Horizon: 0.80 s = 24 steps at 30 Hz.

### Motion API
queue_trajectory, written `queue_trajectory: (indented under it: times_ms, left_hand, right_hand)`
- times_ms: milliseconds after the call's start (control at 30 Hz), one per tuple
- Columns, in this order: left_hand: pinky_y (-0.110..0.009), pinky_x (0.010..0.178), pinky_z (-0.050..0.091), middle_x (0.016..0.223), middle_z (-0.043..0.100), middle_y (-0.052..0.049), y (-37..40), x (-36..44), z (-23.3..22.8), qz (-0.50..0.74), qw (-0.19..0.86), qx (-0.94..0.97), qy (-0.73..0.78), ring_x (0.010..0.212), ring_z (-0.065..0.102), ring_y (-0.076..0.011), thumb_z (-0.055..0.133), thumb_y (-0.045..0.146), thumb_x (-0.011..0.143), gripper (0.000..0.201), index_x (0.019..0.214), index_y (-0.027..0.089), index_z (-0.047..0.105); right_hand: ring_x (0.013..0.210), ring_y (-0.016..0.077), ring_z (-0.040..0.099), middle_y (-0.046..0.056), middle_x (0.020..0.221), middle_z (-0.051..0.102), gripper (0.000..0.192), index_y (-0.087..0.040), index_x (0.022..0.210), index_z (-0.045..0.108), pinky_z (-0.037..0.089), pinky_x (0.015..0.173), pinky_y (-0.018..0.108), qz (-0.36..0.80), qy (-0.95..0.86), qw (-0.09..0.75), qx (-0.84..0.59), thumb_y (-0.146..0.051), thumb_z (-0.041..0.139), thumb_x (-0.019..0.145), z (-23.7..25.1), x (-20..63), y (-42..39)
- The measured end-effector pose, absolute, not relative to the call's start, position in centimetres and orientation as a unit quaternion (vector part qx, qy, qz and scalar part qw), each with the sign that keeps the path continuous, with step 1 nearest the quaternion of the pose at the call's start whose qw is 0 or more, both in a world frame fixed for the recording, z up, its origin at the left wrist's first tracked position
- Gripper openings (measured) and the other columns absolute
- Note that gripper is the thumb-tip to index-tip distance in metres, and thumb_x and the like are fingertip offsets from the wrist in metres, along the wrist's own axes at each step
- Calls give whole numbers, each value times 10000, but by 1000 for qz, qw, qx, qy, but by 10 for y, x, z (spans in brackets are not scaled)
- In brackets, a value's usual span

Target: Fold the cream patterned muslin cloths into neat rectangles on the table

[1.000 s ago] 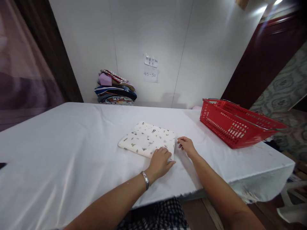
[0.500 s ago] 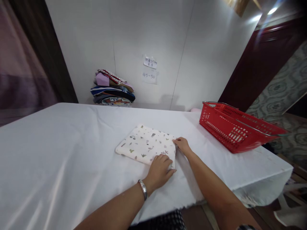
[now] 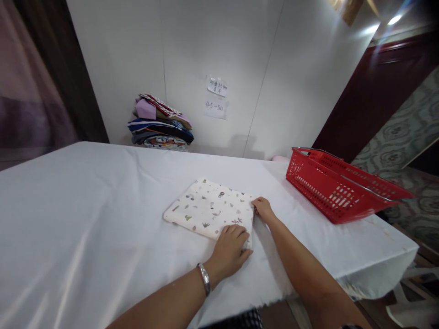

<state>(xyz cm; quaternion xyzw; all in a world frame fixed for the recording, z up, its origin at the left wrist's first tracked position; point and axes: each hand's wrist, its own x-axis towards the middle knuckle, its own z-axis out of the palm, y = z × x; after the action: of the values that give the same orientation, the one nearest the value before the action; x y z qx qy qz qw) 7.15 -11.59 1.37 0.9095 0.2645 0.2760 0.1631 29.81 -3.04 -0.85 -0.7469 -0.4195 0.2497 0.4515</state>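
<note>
A folded white cloth [image 3: 209,208] with small printed figures lies flat on the white-covered table [image 3: 85,219]. My left hand [image 3: 230,248], with a silver bracelet at the wrist, rests on the cloth's near right corner, fingers curled over the edge. My right hand [image 3: 263,209] pinches the cloth's right edge at the far corner. Both forearms reach in from the bottom of the view.
A red plastic basket [image 3: 339,185] with metal handles sits at the table's right end. A stack of folded coloured clothes [image 3: 160,130] lies at the back against the white wall, under two paper notes [image 3: 216,97]. The table's right edge drops off near the basket.
My right hand has moved from just beside the cloth onto its right edge. My left hand stays on the near corner. The view has shifted slightly.
</note>
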Motion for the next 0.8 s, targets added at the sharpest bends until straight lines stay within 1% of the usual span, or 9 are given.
queue_trajectory:
  times_ms: [133,233,333,400,467,567,633,700,800]
  left_hand:
    - [-378,867,340,1018,562,-37,-116,72,15,265,166,912,266,985,476,-219,652,329,751,272,973,215,542]
    - [-368,871,337,1021,565,-29,-118,71,17,260,170,912,268,979,477,-209,667,334,736,284,957,213,535]
    - [-369,903,321,1026,570,-33,-119,71,17,267,162,911,269,988,477,-207,666,328,735,281,949,206,529]
    - [-375,925,308,1022,575,-38,-120,71,16,269,156,911,270,997,478,-211,660,350,738,287,947,203,529]
    - [-376,927,308,1018,580,-38,-120,72,14,263,155,913,270,1001,483,-211,654,376,742,299,951,202,530]
    - [-374,925,309,1032,585,-39,-119,73,11,251,154,918,267,1009,488,-211,650,398,744,340,992,203,524]
    - [-376,933,304,1053,583,-43,-119,73,10,246,149,921,263,1024,487,-213,652,407,741,381,1031,203,513]
    - [-371,935,304,1062,582,-41,-118,72,9,242,146,923,260,1031,486,-211,652,399,740,389,1043,203,506]
    - [-356,931,309,1053,585,-38,-118,71,9,245,142,925,254,1030,487,-202,627,322,759,327,1033,195,503]
  right_hand:
    - [722,174,589,34,784,652,371,-176,1002,605,440,662,268,177,-445,386,-788,-396,570,706,-4,300,-23]
    - [905,233,595,97,936,659,388,-160,1068,599,430,829,344,159,-472,345,-796,-377,537,753,2,298,-21]
    - [1160,286,476,169,1204,563,443,-123,1180,554,339,983,404,97,-531,316,-780,-327,496,791,7,290,-23]
    - [1285,270,349,159,1356,444,504,-117,1281,473,272,1050,407,23,-610,288,-738,-334,454,827,6,283,-25]
    - [1340,249,264,129,1428,364,541,-128,1338,410,229,1079,420,-16,-688,231,-688,-375,417,857,2,274,-27]
    - [1366,256,207,103,1466,307,557,-160,1360,385,176,1086,465,13,-722,117,-681,-431,396,874,-3,263,-29]
    - [1367,265,204,107,1474,288,555,-167,1359,390,163,1081,481,34,-711,68,-699,-449,381,881,-1,258,-29]
    - [1370,270,194,120,1479,270,569,-160,1360,391,156,1079,486,40,-704,54,-707,-471,370,884,3,254,-28]
    - [1381,270,153,135,1490,233,614,-131,1379,360,117,1088,488,20,-712,59,-699,-496,355,885,9,247,-26]
